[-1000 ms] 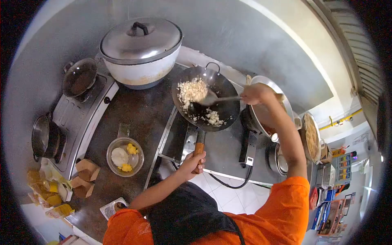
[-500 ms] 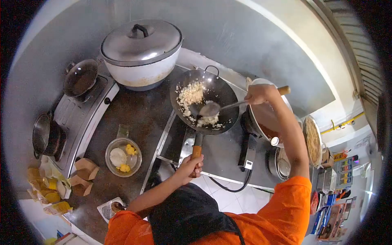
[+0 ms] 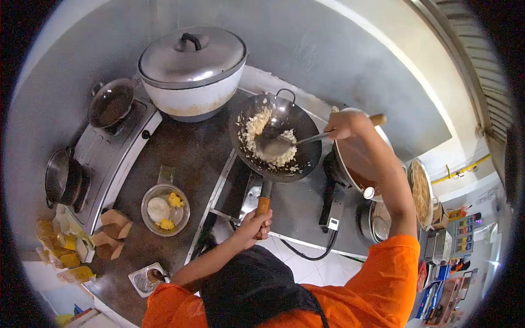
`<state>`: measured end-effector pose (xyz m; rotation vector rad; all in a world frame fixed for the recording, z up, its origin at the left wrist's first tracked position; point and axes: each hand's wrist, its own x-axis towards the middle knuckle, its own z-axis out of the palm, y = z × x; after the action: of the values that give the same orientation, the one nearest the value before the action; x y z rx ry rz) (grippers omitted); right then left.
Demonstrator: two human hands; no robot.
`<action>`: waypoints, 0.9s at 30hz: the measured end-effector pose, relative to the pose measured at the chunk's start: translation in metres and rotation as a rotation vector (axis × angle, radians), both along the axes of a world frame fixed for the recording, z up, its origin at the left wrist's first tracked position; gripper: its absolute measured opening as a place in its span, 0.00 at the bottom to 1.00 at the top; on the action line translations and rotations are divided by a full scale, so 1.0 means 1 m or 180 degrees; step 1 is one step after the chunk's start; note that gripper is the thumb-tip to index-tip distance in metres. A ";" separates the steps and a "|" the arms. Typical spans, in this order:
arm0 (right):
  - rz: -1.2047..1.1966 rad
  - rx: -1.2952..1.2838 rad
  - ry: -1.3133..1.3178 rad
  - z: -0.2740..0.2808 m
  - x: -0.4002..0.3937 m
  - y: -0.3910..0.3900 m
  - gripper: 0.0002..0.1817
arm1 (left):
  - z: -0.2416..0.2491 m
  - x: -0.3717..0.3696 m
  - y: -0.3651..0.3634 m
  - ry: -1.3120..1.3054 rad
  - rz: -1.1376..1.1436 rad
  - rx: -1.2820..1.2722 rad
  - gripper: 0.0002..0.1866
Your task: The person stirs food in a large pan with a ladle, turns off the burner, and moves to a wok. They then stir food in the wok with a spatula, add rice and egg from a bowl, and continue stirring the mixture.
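My left hand (image 3: 254, 226) is wrapped round the wooden handle of a dark wok (image 3: 303, 123) on the stove. In my right hand (image 3: 348, 124) is the shaft of a metal ladle (image 3: 314, 138), just below its wooden grip end. The ladle's bowl lies in the wok, among the food. White and pale yellow rice (image 3: 260, 121), or small pieces that look like rice, cover the wok's left and lower middle. Part of it is hidden under the ladle's bowl.
A large lidded pot (image 3: 191, 90) stands behind, left of the wok. To the right is a pot of reddish-brown liquid (image 3: 358, 158). A bowl (image 3: 145, 216) with white and yellow food sits on the left counter, near a two-burner stove (image 3: 90, 147) bearing small pans.
The ladle's bowl has shifted slightly left and down in the wok, and the food around it has spread. My left hand stays on the handle.
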<state>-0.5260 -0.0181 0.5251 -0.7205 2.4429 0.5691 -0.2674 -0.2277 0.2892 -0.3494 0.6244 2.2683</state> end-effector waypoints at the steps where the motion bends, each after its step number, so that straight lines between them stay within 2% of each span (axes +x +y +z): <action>1: -0.0281 0.0410 -0.0147 0.011 0.002 -0.004 0.14 | -0.001 -0.002 0.001 -0.0008 0.0015 -0.0001 0.11; 3: -0.0037 0.0536 0.0034 -0.034 -0.026 0.019 0.14 | -0.009 -0.003 0.004 -0.0067 -0.0020 -0.0172 0.11; 4: 0.0252 0.0079 0.0563 -0.063 -0.039 0.033 0.14 | -0.019 -0.004 0.007 -0.0063 -0.0035 -0.0182 0.11; 5: 0.0550 -0.0373 0.1104 -0.062 -0.034 0.024 0.15 | -0.028 -0.006 0.012 -0.0027 0.0002 -0.0188 0.11; 6: 0.0123 0.0058 0.0744 -0.051 -0.037 0.015 0.15 | -0.037 -0.009 0.016 0.0018 0.0060 -0.0183 0.11; 7: 0.0121 0.0064 0.0745 -0.029 -0.026 0.002 0.15 | -0.037 -0.009 0.017 0.0019 0.0058 -0.0176 0.11; 9: -0.0476 0.0340 0.0976 0.014 -0.002 -0.016 0.15 | -0.036 -0.010 0.019 -0.0004 0.0071 -0.0250 0.10; 10: -0.0494 0.0358 0.0973 0.035 0.007 -0.026 0.15 | -0.036 -0.012 0.020 -0.0006 0.0050 -0.0235 0.10; 12: -0.0482 0.1130 0.0663 0.062 0.019 -0.043 0.13 | -0.035 -0.013 0.020 -0.0100 -0.0041 -0.0427 0.13; 16: -0.0093 0.1487 0.0284 0.050 0.021 -0.050 0.10 | -0.056 -0.015 0.025 0.0069 -0.0055 -0.0283 0.12; 18: -0.0894 0.0844 -0.0275 0.018 0.012 -0.045 0.12 | -0.061 -0.013 0.026 0.0077 -0.0032 -0.0260 0.12; 19: -0.0903 0.0855 -0.0267 0.014 0.009 -0.039 0.12 | -0.060 -0.012 0.026 0.0084 -0.0039 -0.0248 0.12; 21: -0.0990 0.0151 -0.0306 0.014 0.002 -0.027 0.17 | -0.057 -0.013 0.025 0.0193 0.0002 -0.0217 0.12; 22: -0.0986 0.0154 -0.0316 0.028 0.004 -0.034 0.17 | -0.057 -0.012 0.024 0.0182 0.0005 -0.0215 0.12; 24: -0.1304 0.0858 -0.0617 0.069 0.010 -0.051 0.19 | -0.055 -0.011 0.024 0.0170 0.0014 -0.0302 0.12; 27: -0.1690 0.1193 -0.0817 0.062 0.003 -0.051 0.19 | -0.056 -0.011 0.024 0.0172 -0.0021 -0.0321 0.11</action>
<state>-0.5228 -0.0688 0.5875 0.0158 2.0791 0.6429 -0.2788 -0.2039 0.2327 -0.3355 0.7685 2.2513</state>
